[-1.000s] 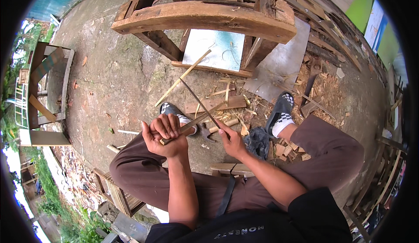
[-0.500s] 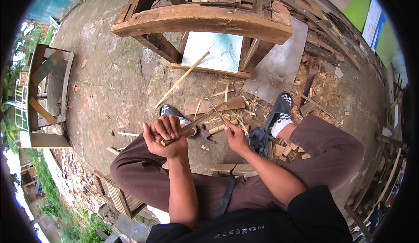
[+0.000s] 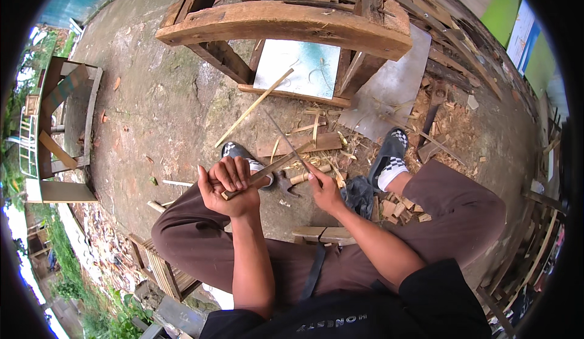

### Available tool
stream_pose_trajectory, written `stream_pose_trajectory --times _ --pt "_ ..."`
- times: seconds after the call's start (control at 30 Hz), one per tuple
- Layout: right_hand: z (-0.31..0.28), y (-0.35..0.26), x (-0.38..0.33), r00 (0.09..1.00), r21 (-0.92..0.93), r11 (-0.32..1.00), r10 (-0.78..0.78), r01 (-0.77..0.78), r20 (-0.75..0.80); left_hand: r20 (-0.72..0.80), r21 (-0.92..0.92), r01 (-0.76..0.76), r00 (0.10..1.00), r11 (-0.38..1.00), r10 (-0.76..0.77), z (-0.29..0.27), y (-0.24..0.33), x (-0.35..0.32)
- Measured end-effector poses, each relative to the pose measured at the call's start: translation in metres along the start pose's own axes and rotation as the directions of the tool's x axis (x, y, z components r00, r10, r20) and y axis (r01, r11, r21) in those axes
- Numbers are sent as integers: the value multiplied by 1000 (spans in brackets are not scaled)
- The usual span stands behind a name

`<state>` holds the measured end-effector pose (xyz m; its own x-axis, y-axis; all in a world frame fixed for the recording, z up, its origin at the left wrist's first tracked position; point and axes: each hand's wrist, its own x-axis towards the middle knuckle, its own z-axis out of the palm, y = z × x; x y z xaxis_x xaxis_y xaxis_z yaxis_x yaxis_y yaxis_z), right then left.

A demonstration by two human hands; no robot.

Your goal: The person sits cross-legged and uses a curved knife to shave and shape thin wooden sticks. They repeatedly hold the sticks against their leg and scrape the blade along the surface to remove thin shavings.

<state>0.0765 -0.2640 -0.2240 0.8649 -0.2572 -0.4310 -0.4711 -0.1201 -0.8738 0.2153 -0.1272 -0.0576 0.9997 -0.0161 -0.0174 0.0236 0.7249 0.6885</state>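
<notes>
- Two hands are in view: the left hand [image 3: 228, 184] is clenched around one flat bamboo strip [image 3: 277, 165], held above the knees
- The right hand [image 3: 325, 190] grips one thin blade [image 3: 286, 139], whose edge crosses the strip
- Two checkered shoes [image 3: 389, 150] rest on the ground among wood shavings
- One hammer [image 3: 291, 181] lies between the feet
- One long bamboo stick [image 3: 252, 109] leans by one heavy wooden frame [image 3: 286, 25]
</notes>
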Motion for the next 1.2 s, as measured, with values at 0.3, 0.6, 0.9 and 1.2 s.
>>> stream_pose_trajectory --times 0.3,0.6,0.9,1.2 --pt "-1 -18 2 998 24 1000 10 -11 69 42 7 22 999 1000 -23 -2 0 3" --pt "2 -7 3 998 31 999 23 -24 53 23 -7 8 1000 1000 -8 -5 2 7" --pt "8 10 9 1000 56 998 -18 19 -10 13 -27 -4 1000 1000 5 -13 7 14" --pt "10 43 14 992 -19 995 94 -96 -84 -41 -42 -9 999 999 8 -21 12 22"
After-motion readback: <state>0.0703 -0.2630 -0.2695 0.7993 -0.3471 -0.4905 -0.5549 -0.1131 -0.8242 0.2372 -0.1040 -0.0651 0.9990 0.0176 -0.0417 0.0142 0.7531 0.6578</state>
